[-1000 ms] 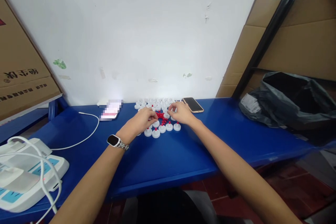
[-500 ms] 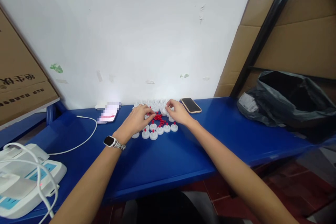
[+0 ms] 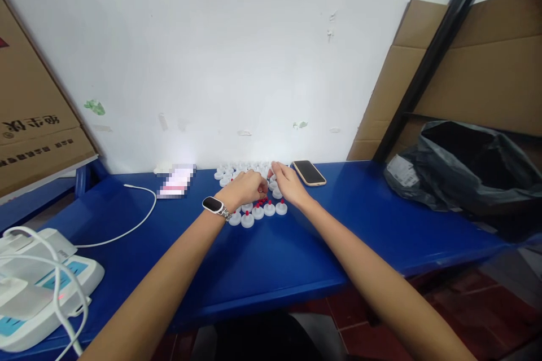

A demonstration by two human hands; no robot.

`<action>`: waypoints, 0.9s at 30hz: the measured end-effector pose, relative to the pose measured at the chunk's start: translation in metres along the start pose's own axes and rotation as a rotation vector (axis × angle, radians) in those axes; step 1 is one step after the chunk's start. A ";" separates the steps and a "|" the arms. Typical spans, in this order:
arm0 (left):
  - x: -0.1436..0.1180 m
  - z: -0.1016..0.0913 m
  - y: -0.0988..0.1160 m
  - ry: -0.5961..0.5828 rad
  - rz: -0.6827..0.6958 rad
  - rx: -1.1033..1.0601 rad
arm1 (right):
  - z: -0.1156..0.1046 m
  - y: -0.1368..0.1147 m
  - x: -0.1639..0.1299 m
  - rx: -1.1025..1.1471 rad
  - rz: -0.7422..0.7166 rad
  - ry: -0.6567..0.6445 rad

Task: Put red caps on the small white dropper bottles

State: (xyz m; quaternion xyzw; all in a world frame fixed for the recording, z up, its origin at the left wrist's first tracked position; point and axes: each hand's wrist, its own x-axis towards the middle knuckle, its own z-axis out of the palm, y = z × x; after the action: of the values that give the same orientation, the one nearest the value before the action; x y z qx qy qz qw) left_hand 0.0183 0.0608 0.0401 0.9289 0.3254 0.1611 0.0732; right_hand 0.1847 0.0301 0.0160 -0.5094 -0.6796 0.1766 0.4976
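Both my hands meet over a cluster of small parts at the back of a blue table (image 3: 271, 259). My left hand (image 3: 247, 187), with a watch on the wrist, has its fingers curled over a pile of small red pieces (image 3: 262, 201), mostly hidden beneath it. My right hand (image 3: 287, 182) reaches among white caps (image 3: 231, 171) near the wall, fingertips pinched together close to the left hand. What either hand holds is too small to see. A curved row of white caps with red tips (image 3: 257, 212) lies just in front of both hands.
A phone (image 3: 309, 172) lies right of the caps, another blurred phone (image 3: 175, 182) with a white cable (image 3: 127, 220) to the left. A white device (image 3: 38, 287) sits at the front left. A dark plastic bag (image 3: 461, 169) and cardboard (image 3: 466, 67) stand on the right.
My left hand has slid right and forward, covering most of the red pile. My right hand has shifted slightly back toward the wall. The two hands are now closer together.
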 end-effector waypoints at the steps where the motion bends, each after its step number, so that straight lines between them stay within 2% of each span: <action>1: 0.003 0.002 0.000 0.003 0.002 0.002 | 0.000 0.000 0.000 0.007 0.016 0.004; 8: 0.013 0.015 0.001 -0.005 -0.018 0.070 | 0.001 -0.004 -0.002 0.020 0.029 0.011; 14: 0.006 0.007 -0.002 0.050 0.003 0.019 | -0.001 -0.005 -0.002 0.031 0.023 0.016; 17: -0.005 -0.002 -0.010 0.086 0.021 -0.128 | -0.001 -0.005 -0.003 0.045 0.040 0.006; 21: -0.023 -0.008 -0.018 0.168 -0.039 -0.443 | 0.006 -0.006 -0.004 0.134 0.067 -0.021; 25: -0.037 -0.003 -0.018 0.333 -0.133 -0.749 | 0.020 -0.005 -0.006 0.349 0.154 -0.065; 27: -0.040 0.002 -0.017 0.385 -0.163 -0.885 | 0.025 -0.006 -0.007 0.388 0.189 -0.088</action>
State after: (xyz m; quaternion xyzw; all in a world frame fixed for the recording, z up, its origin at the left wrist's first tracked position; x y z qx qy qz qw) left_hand -0.0204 0.0483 0.0239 0.7335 0.3051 0.4464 0.4119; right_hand 0.1601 0.0280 0.0054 -0.4572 -0.6033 0.3718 0.5373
